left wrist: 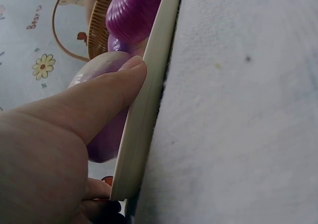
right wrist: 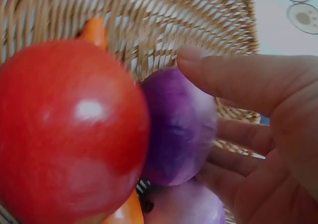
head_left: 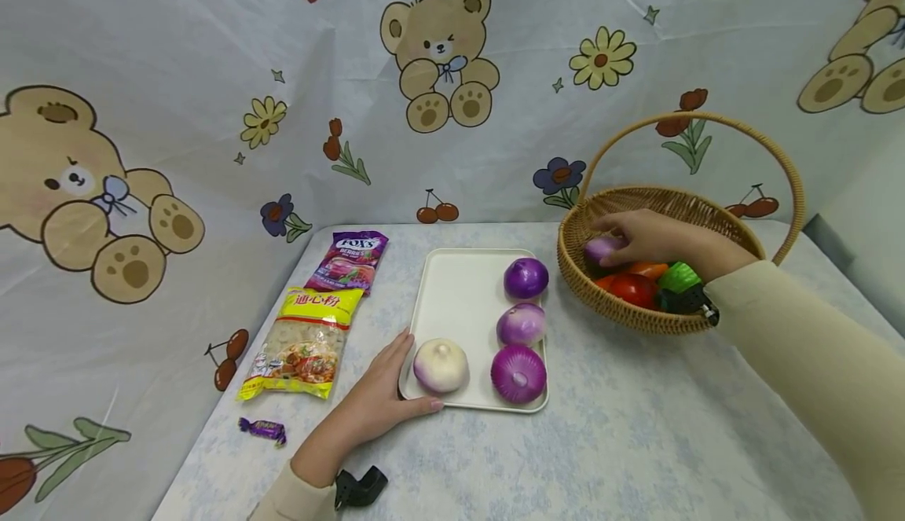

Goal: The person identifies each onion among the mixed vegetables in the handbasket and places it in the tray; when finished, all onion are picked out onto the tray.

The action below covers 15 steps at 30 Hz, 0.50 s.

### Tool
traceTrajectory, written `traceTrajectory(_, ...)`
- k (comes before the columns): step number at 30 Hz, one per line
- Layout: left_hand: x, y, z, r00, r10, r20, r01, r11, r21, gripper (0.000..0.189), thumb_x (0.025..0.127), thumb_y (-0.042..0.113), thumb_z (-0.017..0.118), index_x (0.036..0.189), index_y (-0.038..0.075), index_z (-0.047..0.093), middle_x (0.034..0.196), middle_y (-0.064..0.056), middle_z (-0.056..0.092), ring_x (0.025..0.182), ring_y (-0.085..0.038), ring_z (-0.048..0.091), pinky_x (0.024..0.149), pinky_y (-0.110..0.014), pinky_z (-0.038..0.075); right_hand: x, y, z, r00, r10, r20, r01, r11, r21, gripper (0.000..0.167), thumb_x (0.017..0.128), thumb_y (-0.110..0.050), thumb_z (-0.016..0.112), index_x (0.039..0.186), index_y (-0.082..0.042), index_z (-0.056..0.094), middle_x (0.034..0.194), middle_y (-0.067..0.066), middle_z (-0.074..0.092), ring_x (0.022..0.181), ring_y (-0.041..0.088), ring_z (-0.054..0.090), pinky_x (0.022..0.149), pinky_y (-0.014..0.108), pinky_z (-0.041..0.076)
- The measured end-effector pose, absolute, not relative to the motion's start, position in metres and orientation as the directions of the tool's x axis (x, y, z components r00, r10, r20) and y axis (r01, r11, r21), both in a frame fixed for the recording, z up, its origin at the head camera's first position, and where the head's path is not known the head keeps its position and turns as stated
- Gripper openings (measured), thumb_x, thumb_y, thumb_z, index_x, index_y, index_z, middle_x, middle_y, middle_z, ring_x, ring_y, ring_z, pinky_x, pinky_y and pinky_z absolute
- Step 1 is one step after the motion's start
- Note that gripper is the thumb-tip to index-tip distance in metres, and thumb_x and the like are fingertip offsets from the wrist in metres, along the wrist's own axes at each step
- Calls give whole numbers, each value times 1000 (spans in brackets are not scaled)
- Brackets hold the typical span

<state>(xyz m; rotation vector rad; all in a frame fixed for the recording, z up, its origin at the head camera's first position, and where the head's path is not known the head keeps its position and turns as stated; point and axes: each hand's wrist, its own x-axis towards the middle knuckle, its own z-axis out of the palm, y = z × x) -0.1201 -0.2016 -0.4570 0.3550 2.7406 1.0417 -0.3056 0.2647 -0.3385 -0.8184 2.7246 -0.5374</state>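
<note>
Partly hidden: an onion (head_left: 599,251) in the right hand (head_left: 639,236)

From the head, the right hand's thumb and fingers curl round that onion, inside the basket (head_left: 622,313) at its left; the sleeve (head_left: 799,348) covers part of the basket's near right side. The left hand (head_left: 378,395) spreads thumb from fingers along the tray's (head_left: 456,293) near left corner, beside a white onion (head_left: 441,365). Three purple onions (head_left: 522,324) line the tray's right edge. A strip of table (head_left: 622,442) separates tray and basket, widening nearer.

From the left wrist, the thumb rests on the rim; the fingertips are hard to see, and the basket is cut off above.

From the right wrist, the onion hides the fingertips; a tomato (right wrist: 74,129) beside it runs off the left edge.
</note>
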Motion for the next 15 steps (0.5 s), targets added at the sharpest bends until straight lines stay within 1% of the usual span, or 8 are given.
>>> traceTrajectory(4, -120, -201, -456, -953, 289, -89, 159, 728, 667, 125, 79, 67, 85, 169, 7, 22, 174, -5, 13, 157, -30, 13, 121, -58, 21, -308, 263, -342, -820, -563, -101, -491, 783, -381, 60, 93, -18, 84, 143, 6, 60, 128, 22, 67, 108, 35, 65, 96, 59, 52)
traceTrajectory(7, -120, -202, -456, -955, 283, -89, 156, 733, 662, 126, 78, 68, 85, 169, 7, 21, 174, -5, 14, 157, -31, 14, 121, -59, 21, -309, 262, -344, -818, -569, -78, -508, 780, -367, 52, 93, -15, 84, 137, 4, 65, 122, 19, 70, 103, 32, 65, 93, 56, 54)
traceTrajectory(10, -120, -202, -457, -955, 282, -89, 154, 733, 662, 125, 79, 67, 85, 168, 7, 22, 174, -7, 15, 157, -32, 14, 121, -60, 21, -310, 263, -345, -813, -578, -72, -521, 776, -356, 47, 93, -15, 84, 134, 2, 69, 120, 16, 71, 101, 31, 65, 91, 54, 55)
traceTrajectory(15, -120, -201, -457, -954, 288, -81, 161, 722, 673, 123, 80, 66, 84, 168, 5, 23, 174, -9, 16, 157, -35, 14, 120, -61, 21, -309, 264, -343, -811, -580, -73, -526, 778, -342, 46, 95, -19, 82, 134, 2, 69, 121, 18, 71, 104, 33, 65, 93, 57, 53)
